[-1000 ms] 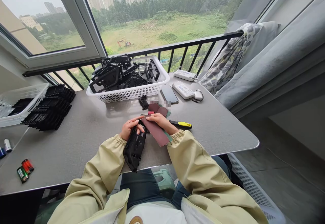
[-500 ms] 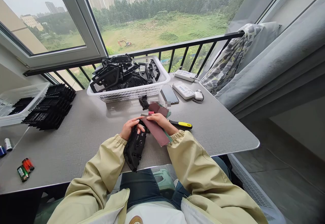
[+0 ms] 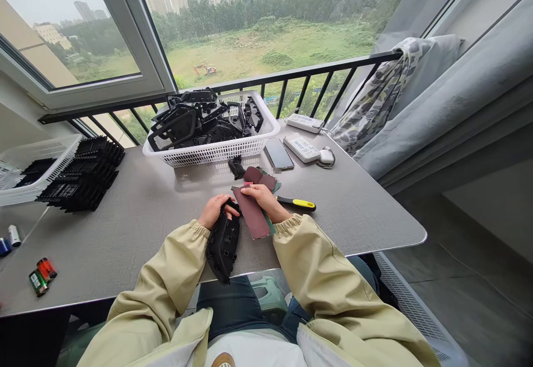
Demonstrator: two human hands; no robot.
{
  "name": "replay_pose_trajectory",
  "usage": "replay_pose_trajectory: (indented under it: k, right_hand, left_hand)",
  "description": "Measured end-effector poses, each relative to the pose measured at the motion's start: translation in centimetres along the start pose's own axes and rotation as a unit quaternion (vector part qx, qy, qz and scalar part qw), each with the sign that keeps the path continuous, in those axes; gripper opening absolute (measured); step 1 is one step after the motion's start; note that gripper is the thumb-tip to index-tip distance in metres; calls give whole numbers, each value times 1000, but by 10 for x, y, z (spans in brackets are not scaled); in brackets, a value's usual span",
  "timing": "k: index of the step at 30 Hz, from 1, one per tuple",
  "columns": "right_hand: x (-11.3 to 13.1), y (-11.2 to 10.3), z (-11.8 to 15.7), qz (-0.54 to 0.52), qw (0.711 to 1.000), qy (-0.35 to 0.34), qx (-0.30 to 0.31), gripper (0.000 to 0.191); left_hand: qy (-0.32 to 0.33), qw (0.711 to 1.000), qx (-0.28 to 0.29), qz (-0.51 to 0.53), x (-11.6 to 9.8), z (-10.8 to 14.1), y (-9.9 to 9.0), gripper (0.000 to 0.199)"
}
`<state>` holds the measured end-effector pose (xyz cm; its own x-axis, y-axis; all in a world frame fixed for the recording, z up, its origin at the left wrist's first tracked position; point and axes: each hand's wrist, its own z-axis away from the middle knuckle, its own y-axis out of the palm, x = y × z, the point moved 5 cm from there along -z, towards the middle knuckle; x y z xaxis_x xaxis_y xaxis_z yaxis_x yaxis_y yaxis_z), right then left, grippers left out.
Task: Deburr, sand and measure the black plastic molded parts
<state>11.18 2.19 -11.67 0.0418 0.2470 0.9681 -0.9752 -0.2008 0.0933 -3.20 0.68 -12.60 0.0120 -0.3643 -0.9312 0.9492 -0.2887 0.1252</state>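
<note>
My left hand is closed around the upper end of a black plastic part, which slants down toward the table's front edge. Between the thumb and fingers of my right hand is a dark red sandpaper strip with a green back showing at its edge. The strip hangs just right of the black part, a small gap apart from it. Behind my right hand lie more dark red pieces and a crumpled black item. A yellow and black handle rests right of my right wrist.
A white basket heaped with black parts stands at the back. Right of it lie a phone and white boxes. Stacked black parts and another white basket are at left, batteries nearer.
The sandpaper strip has shifted left and hangs more steeply. The black part has turned slightly in my left hand, and the two hands' fingertips have moved apart a little.
</note>
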Motion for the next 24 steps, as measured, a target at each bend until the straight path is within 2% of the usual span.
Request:
replay_pose_trajectory:
  k: [12, 16, 20, 24]
  right_hand:
    - [2, 4, 5, -30, 999, 18, 1, 37]
    - [2, 5, 5, -31, 999, 20, 6, 38]
    - [2, 5, 5, -30, 999, 17, 11, 38]
    - [4, 5, 6, -31, 999, 15, 15, 36]
  left_hand:
    - [24, 1000, -2, 3, 5, -2, -2, 38]
    - [11, 999, -3, 38, 4, -1, -1, 43]
    - [-10, 995, 21, 99, 1, 2, 2, 34]
    - [-36, 994, 33, 102, 1, 3, 4, 28]
